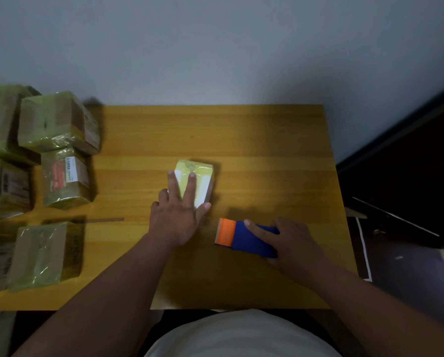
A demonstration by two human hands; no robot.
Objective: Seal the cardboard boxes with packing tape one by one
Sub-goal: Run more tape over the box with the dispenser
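Cardboard box (199,180), small and wrapped in shiny yellowish tape with a white label strip on its top, lies near the middle of the wooden table (267,140). Left hand (178,215) lies flat on the box's near end, fingers straight and spread over the top, thumb at the box's near right corner. Right hand (290,240) is curled round a blue tape dispenser (246,237) with an orange front end; the index finger stretches along its top and the thumb wraps its near side. The dispenser lies just beside the box, toward the table's front edge and to the right, apart from the left hand. Along the table's left edge stands a cluster of taped boxes (53,119), some stacked, their wrapping glossy and greenish. A thin strip of tape (105,220) lies flat on the table near them.
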